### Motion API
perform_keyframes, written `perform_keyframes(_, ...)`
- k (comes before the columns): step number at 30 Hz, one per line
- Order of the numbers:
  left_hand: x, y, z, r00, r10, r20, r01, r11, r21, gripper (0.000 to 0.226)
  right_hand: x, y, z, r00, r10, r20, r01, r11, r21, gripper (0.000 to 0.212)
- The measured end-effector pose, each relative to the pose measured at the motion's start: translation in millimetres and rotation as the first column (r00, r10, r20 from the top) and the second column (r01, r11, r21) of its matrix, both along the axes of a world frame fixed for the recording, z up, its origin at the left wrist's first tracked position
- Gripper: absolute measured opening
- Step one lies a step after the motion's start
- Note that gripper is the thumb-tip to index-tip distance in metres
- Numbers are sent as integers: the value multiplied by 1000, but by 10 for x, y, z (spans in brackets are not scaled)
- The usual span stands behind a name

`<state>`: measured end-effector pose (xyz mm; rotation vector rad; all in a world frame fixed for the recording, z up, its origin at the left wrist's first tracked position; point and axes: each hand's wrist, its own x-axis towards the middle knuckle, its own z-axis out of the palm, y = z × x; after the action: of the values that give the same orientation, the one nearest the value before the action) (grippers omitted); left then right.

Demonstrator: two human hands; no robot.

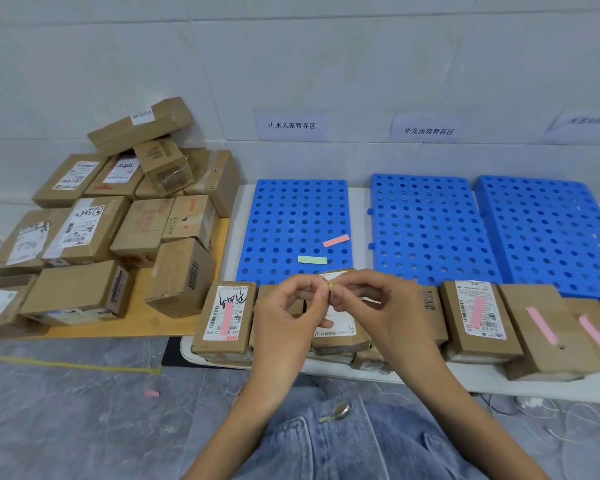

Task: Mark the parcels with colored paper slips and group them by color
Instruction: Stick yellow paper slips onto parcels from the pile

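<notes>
Just above labelled parcel (pixel 340 323) at counter (pixel 430 377) front edge, L hand (pixel 288 320) & R hand (pixel 385 306) meet. Fingers (pixel 354 282) of both pinch a small yellow slip (pixel 330 287) btwn them; its long axis is too small to tell. Parcel lies directly beneath, both hands equally near, so prob. a short press down. Either side sit pink-slipped parcels (pixel 224 317). Beyond it, green slip (pixel 311 260) & pink slip (pixel 336 240) lie loose on blue pallet (pixel 291 202).

We look forward and down from the head, close over left hand (pixel 291 317) and right hand (pixel 378 306), facing the table's (pixel 359 220) far edge.
</notes>
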<state>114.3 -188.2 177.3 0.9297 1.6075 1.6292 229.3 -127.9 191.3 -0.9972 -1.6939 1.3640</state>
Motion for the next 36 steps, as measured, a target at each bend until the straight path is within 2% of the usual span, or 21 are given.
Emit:
perform_keyframes(14, -6, 17, -68, 999, -34, -24, 34, 999, -8, 13, 6, 5, -46, 999, -12, 34, 12, 1000, -1, 12)
perform_keyframes(17, 3, 28, -79, 998, -57, 24, 58, 998, -25, 13, 6, 8, -69, 999, -20, 30, 20, 1000, -16, 11)
perform_keyframes(20, 12, 33, -65, 987, -64, 146, 69, 997, -34, 5, 1, 22, -99, 1000, -15, 11, 15, 999, -47, 12)
perform_keyframes(23, 6, 23, -51, 985, -45, 164, 52, 998, -43, 5, -1, 25, -138, 1000, 6, 2, -6, 998, -55, 15)
perform_keyframes(27, -18, 4, -44, 986, -54, 157, 66, 995, -71, 9, 20, 24, -186, 998, 49, 38, -49, 999, 18, 16)
perform_keyframes(33, -116, -8, -35, 988, -121, 93, 133, 982, -135, 4, 77, 78, -229, 973, 73, 219, -140, 940, 311, 5)
perform_keyframes(34, -122, -7, -31, 990, -113, 86, 124, 983, -138, 4, 83, 80, -232, 974, 79, 213, -144, 940, 310, 8)
perform_keyframes(36, -116, 4, -21, 992, -87, 95, 100, 985, -144, 3, 78, 79, -220, 986, 101, 131, -126, 971, 201, 3)
